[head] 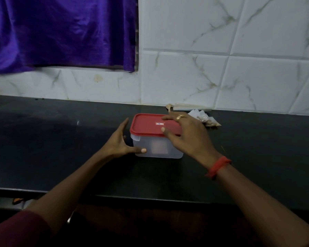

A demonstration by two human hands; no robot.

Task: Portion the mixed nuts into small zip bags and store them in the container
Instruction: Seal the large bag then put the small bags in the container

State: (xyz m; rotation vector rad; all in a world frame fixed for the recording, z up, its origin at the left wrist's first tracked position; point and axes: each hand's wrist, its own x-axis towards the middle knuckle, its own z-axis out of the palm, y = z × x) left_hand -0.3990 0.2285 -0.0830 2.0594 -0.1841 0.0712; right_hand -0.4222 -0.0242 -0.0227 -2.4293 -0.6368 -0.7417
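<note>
Translucent rectangular plastic container with a red snap-on lid stands closed near the middle of the black stone countertop, a short way out from the wall. A pale patch shows through its front wall, but the contents cannot be made out.

Your left hand lies open at the container's left side. Its fingers are straight and point toward the wall, and its thumb reaches across to the lower front corner of the box. Your right hand is spread wide over the right half of the lid with the fingers relaxed and apart. Whether they actually touch the lid cannot be told. Neither hand holds anything.

A gold ring sits on one finger of the right hand, and a red thread band circles that wrist.

Just behind the right hand, near the wall, lies a small heap of clear zip bags with brown nuts showing inside. A light wooden spoon rests beside them at the foot of the white marble-veined wall tiles.

A purple satin curtain hangs at the upper left. A maroon sleeve covers your left upper arm at the bottom corner.
</note>
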